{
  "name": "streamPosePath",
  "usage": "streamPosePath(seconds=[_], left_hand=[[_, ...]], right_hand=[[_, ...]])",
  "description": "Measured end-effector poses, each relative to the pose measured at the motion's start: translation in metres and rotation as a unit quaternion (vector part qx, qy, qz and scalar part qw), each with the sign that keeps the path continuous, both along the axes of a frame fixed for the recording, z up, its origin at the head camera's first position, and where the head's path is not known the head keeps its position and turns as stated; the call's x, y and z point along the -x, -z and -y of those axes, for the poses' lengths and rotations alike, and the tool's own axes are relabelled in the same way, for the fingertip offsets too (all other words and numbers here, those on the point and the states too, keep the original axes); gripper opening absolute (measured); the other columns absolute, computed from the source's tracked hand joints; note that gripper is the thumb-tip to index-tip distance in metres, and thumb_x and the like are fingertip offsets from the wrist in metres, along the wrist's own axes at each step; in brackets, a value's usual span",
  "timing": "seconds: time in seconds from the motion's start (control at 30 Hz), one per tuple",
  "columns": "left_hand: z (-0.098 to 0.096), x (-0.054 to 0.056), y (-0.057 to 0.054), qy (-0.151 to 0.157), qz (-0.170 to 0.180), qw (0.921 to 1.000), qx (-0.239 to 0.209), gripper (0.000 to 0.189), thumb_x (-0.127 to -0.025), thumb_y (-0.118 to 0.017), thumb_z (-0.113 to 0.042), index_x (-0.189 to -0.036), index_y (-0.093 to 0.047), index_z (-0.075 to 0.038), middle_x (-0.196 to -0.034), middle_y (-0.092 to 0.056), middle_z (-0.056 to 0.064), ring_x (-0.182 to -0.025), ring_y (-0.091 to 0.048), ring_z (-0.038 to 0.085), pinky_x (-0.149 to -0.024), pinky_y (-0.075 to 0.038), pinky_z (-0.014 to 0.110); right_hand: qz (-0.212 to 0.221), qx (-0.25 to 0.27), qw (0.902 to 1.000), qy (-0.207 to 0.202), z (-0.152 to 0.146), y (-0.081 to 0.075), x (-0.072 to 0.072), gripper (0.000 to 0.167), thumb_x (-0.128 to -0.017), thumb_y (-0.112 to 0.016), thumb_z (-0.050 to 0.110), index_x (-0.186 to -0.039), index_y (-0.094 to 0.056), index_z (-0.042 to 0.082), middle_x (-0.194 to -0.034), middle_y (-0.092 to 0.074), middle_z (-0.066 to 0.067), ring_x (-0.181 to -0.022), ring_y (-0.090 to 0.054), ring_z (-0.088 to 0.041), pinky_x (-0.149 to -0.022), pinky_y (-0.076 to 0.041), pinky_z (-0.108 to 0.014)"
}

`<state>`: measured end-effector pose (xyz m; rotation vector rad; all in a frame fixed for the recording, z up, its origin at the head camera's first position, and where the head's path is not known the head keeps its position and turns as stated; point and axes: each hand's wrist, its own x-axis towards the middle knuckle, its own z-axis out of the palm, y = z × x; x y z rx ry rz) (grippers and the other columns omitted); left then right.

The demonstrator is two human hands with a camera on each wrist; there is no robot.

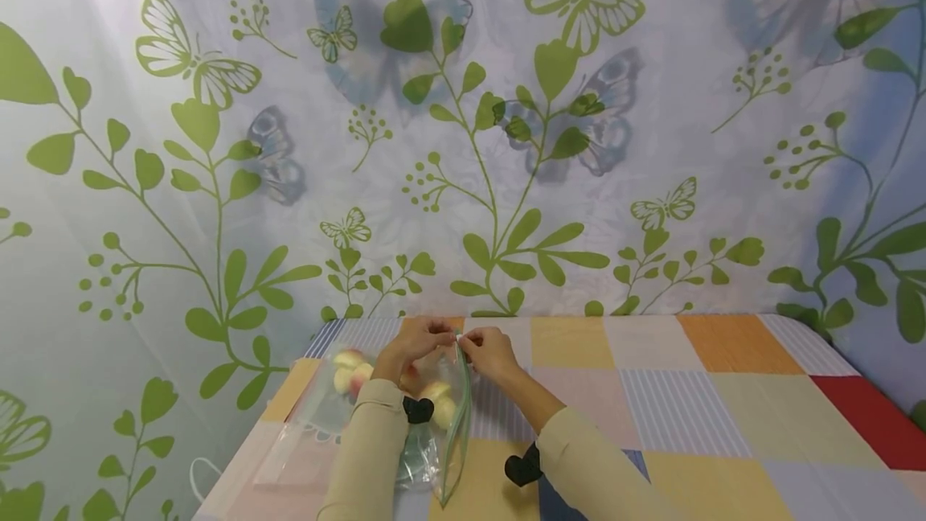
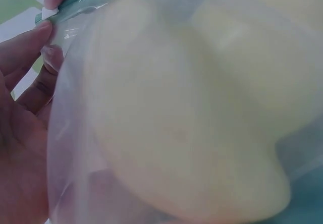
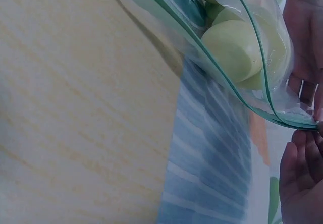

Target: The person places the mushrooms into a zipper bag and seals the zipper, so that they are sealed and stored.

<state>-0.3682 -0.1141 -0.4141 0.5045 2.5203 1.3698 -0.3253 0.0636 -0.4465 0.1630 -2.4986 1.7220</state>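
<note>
A clear zip bag [image 1: 463, 392] with a green zip edge lies on the table, its mouth parted along the near stretch. Inside are several pale yellow fruits [image 3: 232, 50] with a red blush, peach-like in look. At the far end of the zip, my left hand [image 1: 425, 336] pinches the bag's corner. Close against it, my right hand [image 1: 490, 350] pinches the same end from the right. A small white slider [image 2: 49, 13] sits on the zip between the fingertips. In the left wrist view the bag and blurred fruit cover most of the picture.
A patchwork-patterned cloth [image 1: 673, 416] covers the table. Behind it hangs a curtain [image 1: 463, 143] printed with green leaves and butterflies. Beneath my left arm lies more clear plastic [image 1: 289, 449]. A white cable [image 1: 195, 477] loops beside the table's left edge.
</note>
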Motion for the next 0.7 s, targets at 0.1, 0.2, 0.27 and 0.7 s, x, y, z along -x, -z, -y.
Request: streamPosePath(seconds=[0.1,0.2,0.27,0.7], left_hand=[[0.002,0.002,0.0,0.012,-0.001,0.9999,-0.005,0.016,-0.104,-0.063,-0.013,-0.109,-0.073,-0.001,-0.101,-0.073,0.005,-0.098,-0.066,0.022,-0.094,-0.053,0.045],[0.002,0.003,0.001,0.023,-0.002,0.9997,-0.009,0.018,-0.105,-0.062,-0.012,-0.111,-0.071,0.001,-0.099,-0.072,0.006,-0.095,-0.066,0.021,-0.092,-0.053,0.042],[0.002,0.002,0.001,0.027,0.0,0.9996,-0.009,0.018,-0.105,-0.061,-0.012,-0.112,-0.07,0.002,-0.098,-0.072,0.006,-0.094,-0.066,0.021,-0.092,-0.053,0.042],[-0.002,-0.001,-0.001,0.028,-0.019,0.9994,-0.001,0.017,-0.105,-0.061,-0.011,-0.11,-0.069,0.004,-0.093,-0.07,0.011,-0.088,-0.066,0.023,-0.085,-0.053,0.04]], right_hand=[[-0.01,-0.009,0.9999,-0.001,0.0,0.0,0.0,0.019,-0.101,-0.065,0.013,-0.103,-0.077,-0.002,-0.085,-0.074,-0.005,-0.074,-0.07,-0.017,-0.06,-0.06,-0.029],[-0.009,-0.007,0.9999,-0.004,0.0,0.002,-0.001,0.019,-0.101,-0.064,0.012,-0.104,-0.077,-0.002,-0.086,-0.074,-0.006,-0.074,-0.071,-0.017,-0.06,-0.06,-0.029],[-0.003,-0.004,1.0,-0.006,0.0,0.003,-0.002,0.02,-0.101,-0.064,0.013,-0.104,-0.077,-0.002,-0.085,-0.074,-0.005,-0.074,-0.07,-0.017,-0.061,-0.061,-0.03],[0.009,-0.008,0.9996,-0.025,-0.005,0.011,-0.011,0.018,-0.1,-0.065,0.013,-0.1,-0.077,0.0,-0.079,-0.072,-0.003,-0.07,-0.068,-0.017,-0.06,-0.06,-0.03]])
